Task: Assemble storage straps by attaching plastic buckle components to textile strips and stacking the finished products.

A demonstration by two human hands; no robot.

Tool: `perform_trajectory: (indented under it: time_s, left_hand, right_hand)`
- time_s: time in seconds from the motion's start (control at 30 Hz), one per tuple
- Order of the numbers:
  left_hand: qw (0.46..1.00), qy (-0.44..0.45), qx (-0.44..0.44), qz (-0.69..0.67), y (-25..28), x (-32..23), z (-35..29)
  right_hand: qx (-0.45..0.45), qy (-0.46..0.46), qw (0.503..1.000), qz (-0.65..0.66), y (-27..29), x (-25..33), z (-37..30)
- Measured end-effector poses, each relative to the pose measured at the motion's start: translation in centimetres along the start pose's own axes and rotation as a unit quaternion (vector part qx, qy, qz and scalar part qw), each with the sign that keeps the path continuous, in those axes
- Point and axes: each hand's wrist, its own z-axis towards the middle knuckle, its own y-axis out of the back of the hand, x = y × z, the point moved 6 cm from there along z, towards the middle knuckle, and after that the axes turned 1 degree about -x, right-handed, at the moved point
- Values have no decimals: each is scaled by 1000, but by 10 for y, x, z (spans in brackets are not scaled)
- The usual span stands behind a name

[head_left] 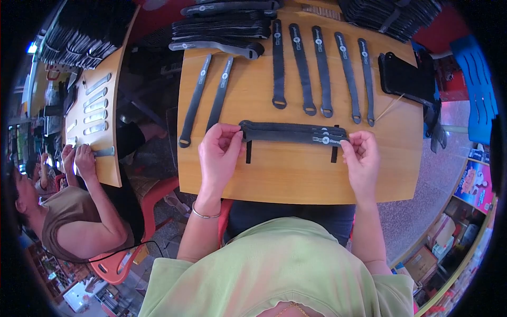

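Note:
In front of me lies a small stack of dark grey hook-and-loop straps (285,135), stretched left to right with their edges slightly fanned. My left hand (217,156) pinches the stack's left end between thumb and fingers. At the printed right end, my right hand (362,161) pinches the straps with thumb and forefinger. Two short black strips (249,153) stick out from under the stack toward me, one near each end. Beyond my left hand lie two single straps (195,103). Several more single straps (301,68) lie side by side farther back, their looped ends toward me.
A thick pile of straps (222,31) sits at the table's back left; another bundle (391,16) is at the back right. A black case (405,79) and a thin stick (390,110) lie on the right. At the left table (113,158) a person (79,211) handles straps.

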Motion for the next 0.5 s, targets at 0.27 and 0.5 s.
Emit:
perform_trajectory:
  time_s: [0.27, 0.5]
  left_hand:
    - [1000, 3, -16, 11, -2, -2, -1]
    - [999, -13, -22, 28, -1, -1, -1]
  right_hand:
    - [-8, -21, 1000, -20, 0, -2, 0]
    - [-8, -15, 999, -46, 0, -6, 1]
